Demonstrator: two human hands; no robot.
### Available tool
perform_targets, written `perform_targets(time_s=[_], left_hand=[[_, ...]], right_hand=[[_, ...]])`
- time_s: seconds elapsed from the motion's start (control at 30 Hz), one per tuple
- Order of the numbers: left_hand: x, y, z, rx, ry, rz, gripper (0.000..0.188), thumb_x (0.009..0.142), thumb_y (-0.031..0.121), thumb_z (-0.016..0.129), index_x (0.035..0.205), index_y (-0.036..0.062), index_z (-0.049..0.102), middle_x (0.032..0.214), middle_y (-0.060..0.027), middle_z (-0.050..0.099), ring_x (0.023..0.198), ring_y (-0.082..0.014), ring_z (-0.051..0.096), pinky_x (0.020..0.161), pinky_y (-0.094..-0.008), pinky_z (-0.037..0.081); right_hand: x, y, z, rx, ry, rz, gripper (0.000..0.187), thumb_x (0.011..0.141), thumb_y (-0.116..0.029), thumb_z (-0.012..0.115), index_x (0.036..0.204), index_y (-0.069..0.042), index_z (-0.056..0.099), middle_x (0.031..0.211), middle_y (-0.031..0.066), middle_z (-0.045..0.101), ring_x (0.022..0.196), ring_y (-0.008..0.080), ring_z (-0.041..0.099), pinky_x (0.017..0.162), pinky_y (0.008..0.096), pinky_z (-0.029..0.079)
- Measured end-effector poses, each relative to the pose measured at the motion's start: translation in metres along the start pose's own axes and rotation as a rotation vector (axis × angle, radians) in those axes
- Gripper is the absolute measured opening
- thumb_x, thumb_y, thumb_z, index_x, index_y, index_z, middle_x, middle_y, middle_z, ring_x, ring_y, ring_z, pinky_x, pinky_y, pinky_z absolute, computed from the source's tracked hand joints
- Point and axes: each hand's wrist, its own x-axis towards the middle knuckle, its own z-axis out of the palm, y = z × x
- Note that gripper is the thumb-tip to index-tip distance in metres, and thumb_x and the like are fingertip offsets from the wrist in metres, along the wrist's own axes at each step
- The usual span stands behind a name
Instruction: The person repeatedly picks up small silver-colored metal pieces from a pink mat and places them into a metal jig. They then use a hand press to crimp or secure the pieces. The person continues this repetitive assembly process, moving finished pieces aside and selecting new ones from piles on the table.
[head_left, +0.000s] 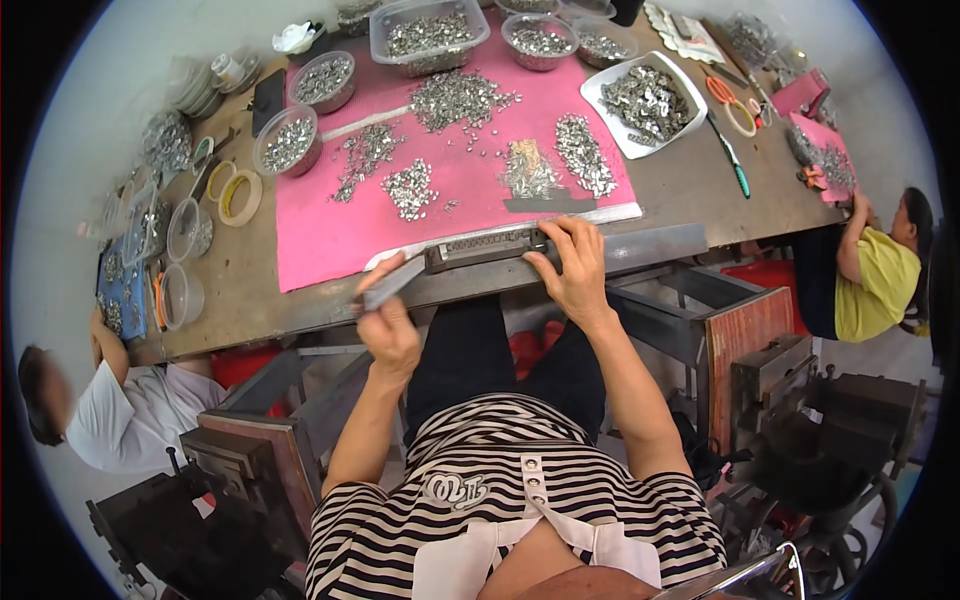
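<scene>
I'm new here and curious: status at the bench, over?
Left fingers holding blurred grey bar. Right fingers gripping end of metal holder. Small metal pieces heaped beyond, apart from holder.

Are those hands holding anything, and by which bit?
The right hand holds the long metal tray by its right end. The left hand holds a flat gray bar, but blur hides exactly where.

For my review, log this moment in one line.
left hand: holds grey flat bar | right hand: holds dark rectangular metal frame | beyond: pink cloth
</scene>
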Motion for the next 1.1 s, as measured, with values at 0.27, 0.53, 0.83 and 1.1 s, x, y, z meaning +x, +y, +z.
perform_targets(time_s=[0.27,0.53,0.83,1.1], left_hand=[[-0.006,0.002,-0.031,-0.173,-0.103,-0.516,0.023,0.106,0.016,0.062,0.123,-0.0001,0.062,0.105,-0.0137,0.071,0.086,-0.0214,0.072,0.074,-0.0329,0.058],[0.033,0.007,0.035,0.543,-0.252,0.192,0.051,0.082,0.019,0.085,0.128,0.0069,0.065,0.121,-0.0108,0.065,0.112,-0.0308,0.059,0.101,-0.0432,0.039],[0.027,-0.008,0.036,0.484,-0.214,0.188,0.057,0.082,0.025,0.085,0.131,0.0067,0.063,0.120,-0.0099,0.066,0.111,-0.0293,0.059,0.100,-0.0445,0.038],[0.029,-0.004,0.038,0.505,-0.195,0.219,0.052,0.080,0.023,0.087,0.125,0.0063,0.067,0.115,-0.0104,0.067,0.107,-0.0292,0.061,0.098,-0.0425,0.040]], right_hand=[[-0.001,-0.002,0.000,-0.028,0.010,0.004,0.048,0.083,-0.024,0.084,0.124,-0.005,0.067,0.119,0.0110,0.063,0.114,0.0325,0.058,0.095,0.0450,0.043],[0.019,-0.014,-0.012,0.003,-0.044,-0.014,0.042,0.085,-0.020,0.082,0.122,-0.006,0.068,0.109,0.0086,0.067,0.110,0.0293,0.061,0.099,0.0435,0.040],[0.053,-0.013,-0.015,0.300,-0.310,0.088,0.022,0.090,-0.010,0.077,0.110,-0.003,0.073,0.100,0.0076,0.073,0.097,0.0221,0.068,0.094,0.0369,0.047],[0.118,0.075,-0.069,0.176,0.234,0.382,0.021,0.093,-0.006,0.074,0.112,0.001,0.074,0.097,0.0083,0.076,0.092,0.0146,0.069,0.083,0.0312,0.054]])
